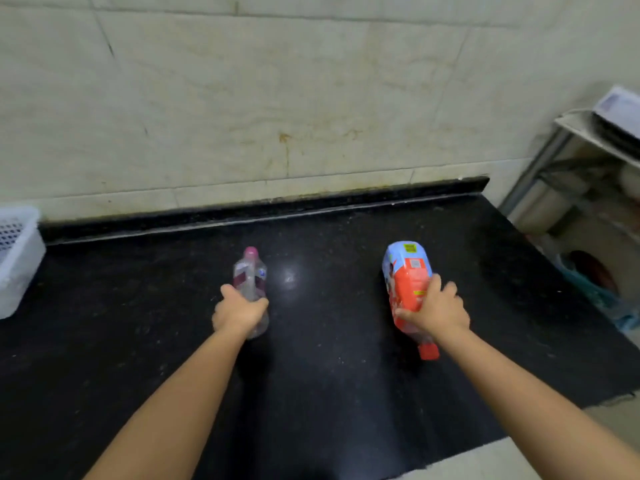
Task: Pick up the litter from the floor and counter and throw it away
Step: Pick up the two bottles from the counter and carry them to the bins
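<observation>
Two bottles gripped over black counter [329, 393], clear bottle [250, 277] in left hand [239, 311], red-labelled bottle [407, 289] in right hand [437, 311]

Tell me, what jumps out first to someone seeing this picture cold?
Two bare arms reach over a black counter, each hand closed on a bottle. The right hand grips a bottle with a bright orange and blue label, its red cap pointing back toward the person; the left hand holds a clear bottle with a pink cap. A white basket sits at the counter's far left edge.
</observation>
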`<state>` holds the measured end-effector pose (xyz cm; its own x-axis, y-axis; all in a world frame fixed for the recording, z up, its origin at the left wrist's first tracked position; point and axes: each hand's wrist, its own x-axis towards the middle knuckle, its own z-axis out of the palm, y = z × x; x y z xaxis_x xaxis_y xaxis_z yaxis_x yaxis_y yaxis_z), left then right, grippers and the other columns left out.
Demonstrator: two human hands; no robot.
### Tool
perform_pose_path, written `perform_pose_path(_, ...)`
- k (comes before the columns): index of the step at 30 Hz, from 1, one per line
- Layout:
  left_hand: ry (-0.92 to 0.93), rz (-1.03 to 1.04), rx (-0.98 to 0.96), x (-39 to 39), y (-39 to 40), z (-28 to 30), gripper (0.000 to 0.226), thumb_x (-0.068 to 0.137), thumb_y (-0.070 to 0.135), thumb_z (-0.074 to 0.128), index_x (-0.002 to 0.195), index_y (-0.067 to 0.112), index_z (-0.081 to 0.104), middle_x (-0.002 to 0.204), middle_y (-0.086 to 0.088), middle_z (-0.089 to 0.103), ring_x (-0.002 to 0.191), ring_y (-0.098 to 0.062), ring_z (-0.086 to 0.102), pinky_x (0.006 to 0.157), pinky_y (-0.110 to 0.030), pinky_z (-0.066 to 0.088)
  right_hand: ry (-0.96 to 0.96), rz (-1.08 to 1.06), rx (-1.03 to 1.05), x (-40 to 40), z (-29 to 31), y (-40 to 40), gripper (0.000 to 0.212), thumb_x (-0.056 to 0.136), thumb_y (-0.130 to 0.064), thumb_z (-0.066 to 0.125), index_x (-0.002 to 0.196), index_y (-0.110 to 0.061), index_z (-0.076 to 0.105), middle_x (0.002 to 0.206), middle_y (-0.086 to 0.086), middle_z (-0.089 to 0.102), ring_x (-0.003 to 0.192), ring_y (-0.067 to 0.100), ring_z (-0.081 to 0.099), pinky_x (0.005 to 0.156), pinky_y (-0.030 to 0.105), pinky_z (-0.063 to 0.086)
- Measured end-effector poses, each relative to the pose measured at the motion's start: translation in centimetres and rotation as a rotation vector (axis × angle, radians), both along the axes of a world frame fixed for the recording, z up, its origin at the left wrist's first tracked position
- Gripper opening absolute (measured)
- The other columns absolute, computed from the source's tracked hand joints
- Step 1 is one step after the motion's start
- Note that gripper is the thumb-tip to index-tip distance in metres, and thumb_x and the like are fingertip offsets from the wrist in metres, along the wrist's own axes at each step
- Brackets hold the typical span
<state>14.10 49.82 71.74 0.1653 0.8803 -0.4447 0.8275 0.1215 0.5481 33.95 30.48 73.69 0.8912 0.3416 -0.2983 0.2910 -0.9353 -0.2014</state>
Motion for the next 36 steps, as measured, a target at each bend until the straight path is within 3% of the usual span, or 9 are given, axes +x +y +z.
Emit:
perform_pose_path(8,-0.273,-0.186,-0.022,10.6,-4.8,4.1,0.051,0.087,0.024,0.057,0.131,0.007,0.037,0.135,-0.019,0.050,0.124,-0.035,0.048,0.104,-0.040,0.042,0.091,-0.163,0.258,0.6,-1.1,-2.2,0.083,0.073,-0.041,0.069,0.138,-0.012,0.024,0.132,0.016,0.040,0.121,0.037,0.047,0.094,0.041,0.046)
perform_pose_path(13,-0.610,-0.339,-0.257,15.2,-7.1,7.4,0.058,0.089,0.008,0.050,0.143,0.010,0.031,0.140,-0.019,0.046,0.118,-0.034,0.051,0.099,-0.040,0.043,0.097,-0.275,0.461,2.1,3.6,-6.8,0.079,0.072,-0.037,0.071,0.137,-0.016,0.031,0.129,0.015,0.044,0.116,0.036,0.053,0.094,0.038,0.046)
perform_pose_path(16,-0.690,-0.527,-0.461,18.1,-10.2,8.9,0.080,0.063,0.006,0.054,0.140,0.004,0.033,0.131,-0.021,0.053,0.096,-0.029,0.056,0.080,-0.037,0.048,0.036,-0.346,0.543,2.7,7.1,-12.3,0.074,0.070,-0.035,0.075,0.131,-0.017,0.038,0.126,0.014,0.051,0.113,0.033,0.055,0.092,0.036,0.046)
perform_pose_path(18,-0.656,-0.709,-0.494,20.5,-13.6,9.5,0.085,0.051,0.007,0.049,0.135,0.003,0.039,0.128,-0.022,0.055,0.098,-0.029,0.054,0.089,-0.043,0.047,-0.037,-0.421,0.567,2.5,8.7,-16.6,0.071,0.068,-0.034,0.077,0.128,-0.016,0.043,0.125,0.014,0.054,0.112,0.031,0.055,0.091,0.035,0.045)
perform_pose_path(22,-0.610,-1.076,-0.523,24.2,-23.7,11.9,0.037,0.061,-0.002,0.050,0.095,0.009,0.057,0.087,-0.010,0.059,0.075,-0.021,0.055,0.063,-0.027,0.044,-0.175,-0.629,0.606,1.0,10.8,-26.1,0.068,0.069,-0.027,0.079,0.127,-0.012,0.046,0.128,0.015,0.056,0.116,0.031,0.054,0.095,0.036,0.045)
perform_pose_path(27,-0.598,-1.360,-0.576,26.9,-40.2,13.1,0.021,0.057,0.002,0.055,0.071,0.016,0.049,0.073,-0.003,0.049,0.081,-0.020,0.048,0.056,-0.026,0.033,-0.301,-0.914,0.621,-3.0,11.6,-39.8,0.067,0.072,-0.028,0.077,0.128,-0.011,0.045,0.128,0.016,0.056,0.116,0.032,0.054,0.093,0.035,0.045)
perform_pose_path(31,-0.612,-1.591,-0.656,26.3,-55.5,12.8,0.034,0.081,-0.001,0.067,0.111,0.005,0.053,0.081,0.001,0.051,0.073,-0.016,0.052,0.054,-0.018,0.043,-0.370,-1.117,0.617,-7.0,11.5,-51.4,0.069,0.071,-0.032,0.077,0.129,-0.013,0.044,0.128,0.014,0.056,0.114,0.031,0.054,0.094,0.037,0.046)
perform_pose_path(33,-0.599,-1.723,-0.599,25.7,-63.2,11.7,0.032,0.085,0.001,0.065,0.111,0.012,0.049,0.081,0.005,0.053,0.067,-0.008,0.049,0.050,-0.005,0.044,-0.404,-1.196,0.612,-9.3,11.3,-57.9,0.069,0.072,-0.032,0.076,0.130,-0.013,0.044,0.129,0.012,0.056,0.115,0.030,0.055,0.094,0.034,0.045)
perform_pose_path(36,-0.482,-1.980,-0.422,24.8,-74.2,9.9,0.046,0.078,-0.001,0.072,0.120,0.004,0.056,0.108,-0.009,0.062,0.089,-0.016,0.053,0.077,-0.020,0.042,-0.449,-1.332,0.594,-13.2,11.2,-67.6,0.065,0.074,-0.028,0.075,0.129,-0.010,0.046,0.129,0.012,0.057,0.117,0.028,0.055,0.091,0.030,0.043)
